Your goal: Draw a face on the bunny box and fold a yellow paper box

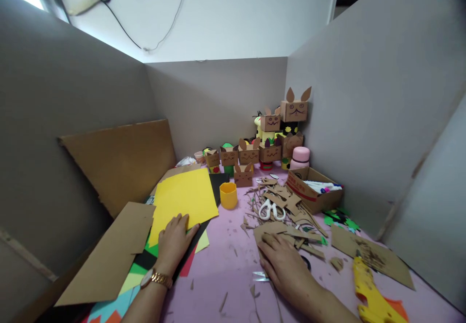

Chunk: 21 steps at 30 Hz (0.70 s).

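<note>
My left hand point(174, 240), with a gold watch on its wrist, lies with fingers spread on the lower edge of a yellow sheet point(189, 194). The sheet tops a stack with black paper point(189, 251) and other colours. My right hand point(280, 255) rests flat, its fingertips on a brown cardboard piece point(264, 229). Partly covered by this hand is a pair of scissors point(260, 277); the blades show to its left and a dark handle loop to its right. Beyond the fingers, white-handled scissors point(272, 210) lie on cardboard scraps point(291, 201).
A yellow paper cup shape point(228, 196) stands mid-table, before several cardboard animal heads point(249, 153). To the right are a box of markers point(313, 192), a pink bottle point(300, 158) and a yellow glue gun point(371, 289). Cardboard sheets point(109, 255) lie left. Grey partitions point(218, 90) enclose the table.
</note>
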Each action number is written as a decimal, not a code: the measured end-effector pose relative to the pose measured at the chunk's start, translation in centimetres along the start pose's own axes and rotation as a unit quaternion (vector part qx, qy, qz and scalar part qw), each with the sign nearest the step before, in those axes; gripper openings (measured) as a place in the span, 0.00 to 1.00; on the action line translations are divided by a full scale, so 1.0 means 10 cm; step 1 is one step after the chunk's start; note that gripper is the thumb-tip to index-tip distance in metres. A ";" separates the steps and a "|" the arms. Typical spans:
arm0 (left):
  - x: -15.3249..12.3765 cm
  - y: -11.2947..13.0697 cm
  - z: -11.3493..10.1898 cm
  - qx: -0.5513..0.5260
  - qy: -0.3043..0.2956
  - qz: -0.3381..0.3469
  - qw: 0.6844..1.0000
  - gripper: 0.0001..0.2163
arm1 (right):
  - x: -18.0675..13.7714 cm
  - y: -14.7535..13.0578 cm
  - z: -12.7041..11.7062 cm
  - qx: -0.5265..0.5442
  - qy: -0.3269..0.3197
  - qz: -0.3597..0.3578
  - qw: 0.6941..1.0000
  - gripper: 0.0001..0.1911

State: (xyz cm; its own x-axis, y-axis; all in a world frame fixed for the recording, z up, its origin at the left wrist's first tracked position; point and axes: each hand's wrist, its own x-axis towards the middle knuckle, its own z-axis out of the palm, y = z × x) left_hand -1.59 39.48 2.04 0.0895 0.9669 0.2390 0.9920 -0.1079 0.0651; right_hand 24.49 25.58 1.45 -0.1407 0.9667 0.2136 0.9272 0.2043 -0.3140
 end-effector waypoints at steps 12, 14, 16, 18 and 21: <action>-0.03 -0.01 0.00 -0.017 0.022 0.016 0.999 0.22 | -0.03 0.05 0.12 -0.038 0.013 -0.004 0.999 0.18; -0.03 -0.01 -0.01 -0.021 0.026 0.026 0.999 0.19 | -0.03 0.05 0.12 -0.044 0.013 -0.007 0.999 0.18; -0.04 -0.02 -0.02 -0.028 0.027 0.038 0.998 0.15 | -0.03 0.05 0.12 -0.049 0.012 -0.012 0.999 0.18; -0.05 -0.03 -0.03 -0.037 0.023 0.046 0.998 0.12 | -0.03 0.06 0.12 -0.053 0.012 -0.015 0.998 0.18; -0.05 -0.05 -0.04 -0.045 0.012 0.031 0.998 0.11 | -0.03 0.06 0.12 -0.057 0.011 -0.018 0.998 0.18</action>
State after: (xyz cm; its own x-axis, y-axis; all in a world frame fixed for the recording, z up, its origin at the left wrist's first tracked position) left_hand -2.13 38.92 2.29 0.1463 0.9522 0.2683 0.9726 -0.1880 0.1367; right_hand 24.70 25.60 0.06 -0.1685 0.9549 0.2443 0.9552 0.2194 -0.1985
